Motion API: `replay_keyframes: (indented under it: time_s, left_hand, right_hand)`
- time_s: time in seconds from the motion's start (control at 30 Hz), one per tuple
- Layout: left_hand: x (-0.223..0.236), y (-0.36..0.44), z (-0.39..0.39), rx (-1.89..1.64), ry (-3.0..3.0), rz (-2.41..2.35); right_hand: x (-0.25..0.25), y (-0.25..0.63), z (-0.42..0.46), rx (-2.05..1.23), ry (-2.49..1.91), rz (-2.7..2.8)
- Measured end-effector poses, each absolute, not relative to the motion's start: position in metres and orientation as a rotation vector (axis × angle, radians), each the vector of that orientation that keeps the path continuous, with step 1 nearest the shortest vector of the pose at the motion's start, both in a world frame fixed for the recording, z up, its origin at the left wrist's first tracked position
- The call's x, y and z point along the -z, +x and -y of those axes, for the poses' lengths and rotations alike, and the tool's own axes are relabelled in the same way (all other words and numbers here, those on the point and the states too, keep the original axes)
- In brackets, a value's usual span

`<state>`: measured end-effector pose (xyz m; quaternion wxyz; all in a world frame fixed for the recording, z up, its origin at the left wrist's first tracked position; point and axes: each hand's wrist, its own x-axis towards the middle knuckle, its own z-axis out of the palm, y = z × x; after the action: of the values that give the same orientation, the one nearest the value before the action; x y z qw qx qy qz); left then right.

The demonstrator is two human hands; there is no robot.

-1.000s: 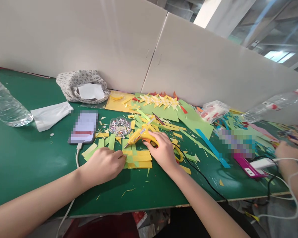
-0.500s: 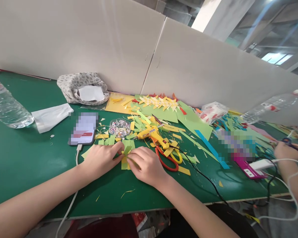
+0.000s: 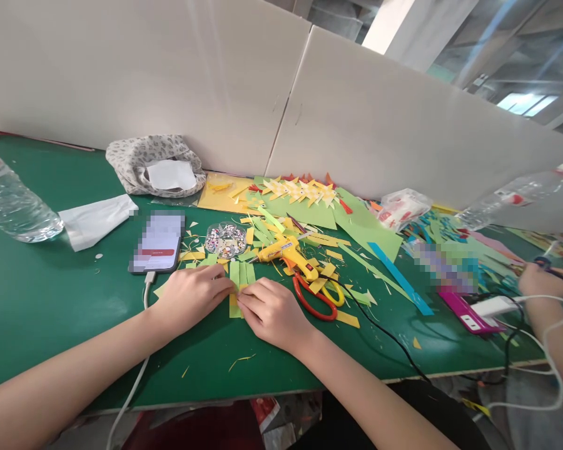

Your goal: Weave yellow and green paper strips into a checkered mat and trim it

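Green paper strips [image 3: 241, 272] lie side by side on the table between my hands, with a little yellow paper crossing under my fingertips. My left hand [image 3: 194, 295] is closed, its fingertips pinching the left edge of the strips. From the other side my right hand [image 3: 271, 310] is closed on the strips too, fingers bent and pressed together. How the strips cross is partly covered by the fingers. Just beyond my right hand lie a yellow glue gun [image 3: 288, 255] and scissors with red and yellow handles [image 3: 315, 306]. A clear case of small round pieces [image 3: 226, 240] sits behind the strips.
A charging phone [image 3: 157, 244] and a water bottle [image 3: 16, 197] are at left. Paper scraps, a yellow-and-white woven paper fish shape [image 3: 300, 191] and a cloth bag [image 3: 154, 165] lie toward the partition. At right are a magenta power strip [image 3: 469, 315], cables and another person's hands [image 3: 547, 281].
My left fingers have come down lower onto the strips. The green strips now lie flatter and show more between my hands. The view has shifted slightly.
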<state>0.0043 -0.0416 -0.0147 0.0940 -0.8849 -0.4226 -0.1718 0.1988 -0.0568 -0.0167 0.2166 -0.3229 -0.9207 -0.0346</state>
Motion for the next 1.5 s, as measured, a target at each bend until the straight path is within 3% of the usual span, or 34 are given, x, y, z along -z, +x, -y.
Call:
replay_keyframes:
  time_s: [0.47, 0.73, 0.83, 1.0, 1.17, 1.33, 1.5]
  left_hand:
    - [0.001, 0.003, 0.045, 0.316, -2.812, 1.112]
    - [0.001, 0.003, 0.042, 0.431, -2.866, 1.183]
    - [-0.001, 0.002, 0.043, 0.71, -2.83, 1.277]
    - [-0.007, 0.003, 0.044, 1.366, -2.782, 1.719]
    - [-0.009, 0.008, 0.039, 2.035, -2.827, 2.067]
    - [-0.01, 0.009, 0.036, 2.028, -2.924, 2.391]
    - [-0.009, 0.01, 0.038, 1.807, -3.174, 2.357]
  right_hand:
    - [0.006, 0.202, 0.056, 0.084, -0.836, 2.636]
    - [0.0, 0.199, 0.063, 0.326, -0.776, 2.756]
    - [0.0, 0.2, 0.064, 0.08, -0.918, 2.563]
    - [-0.018, 0.208, 0.056, -0.647, -1.242, 1.664]
    - [-0.026, 0.206, 0.053, -1.278, -1.051, 1.155]
    - [-0.02, 0.191, 0.063, -1.598, -0.989, 1.125]
    - [-0.022, 0.194, 0.063, -1.639, -1.173, 1.173]
